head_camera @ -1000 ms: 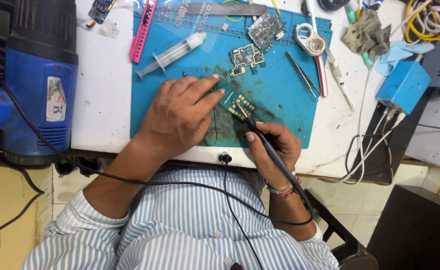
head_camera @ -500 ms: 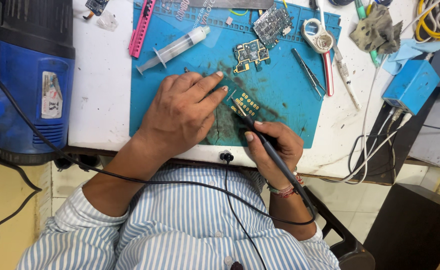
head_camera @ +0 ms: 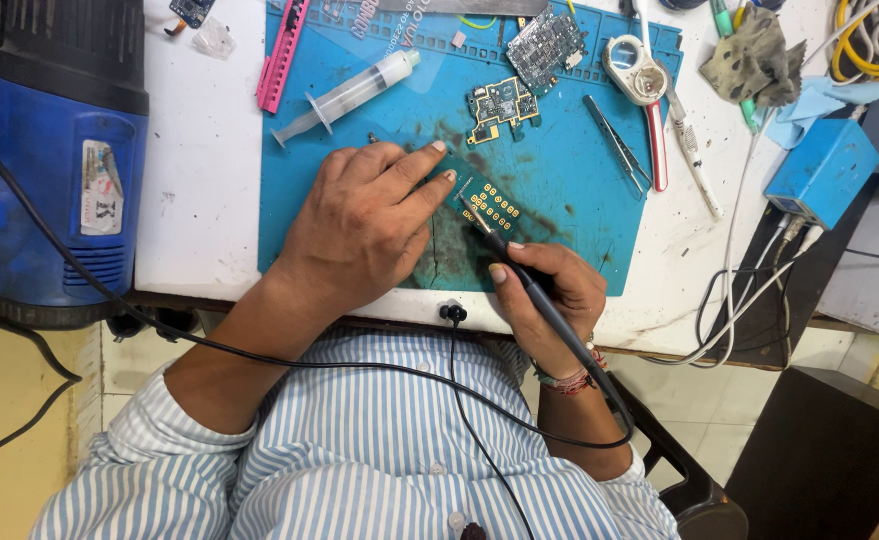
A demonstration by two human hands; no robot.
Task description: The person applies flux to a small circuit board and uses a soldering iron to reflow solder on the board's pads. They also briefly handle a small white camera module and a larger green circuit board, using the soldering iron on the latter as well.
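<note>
I see the small green circuit board [head_camera: 487, 203] lying on the blue mat [head_camera: 579, 240], near the mat's front edge. My left hand [head_camera: 364, 225] rests flat and unclenched on the mat, fingertips pinning the board's left end. My right hand [head_camera: 549, 290] grips a black soldering iron [head_camera: 539, 300] like a pen, tip touching the board's near edge. A syringe [head_camera: 344, 97] lies at the mat's far left corner.

Matt blue rubbery mat [head_camera: 579, 215], stained dark; clear plastic syringe [head_camera: 344, 97]; shiny metal tweezers [head_camera: 616, 157]; grimy cloth rag [head_camera: 754, 62].
</note>
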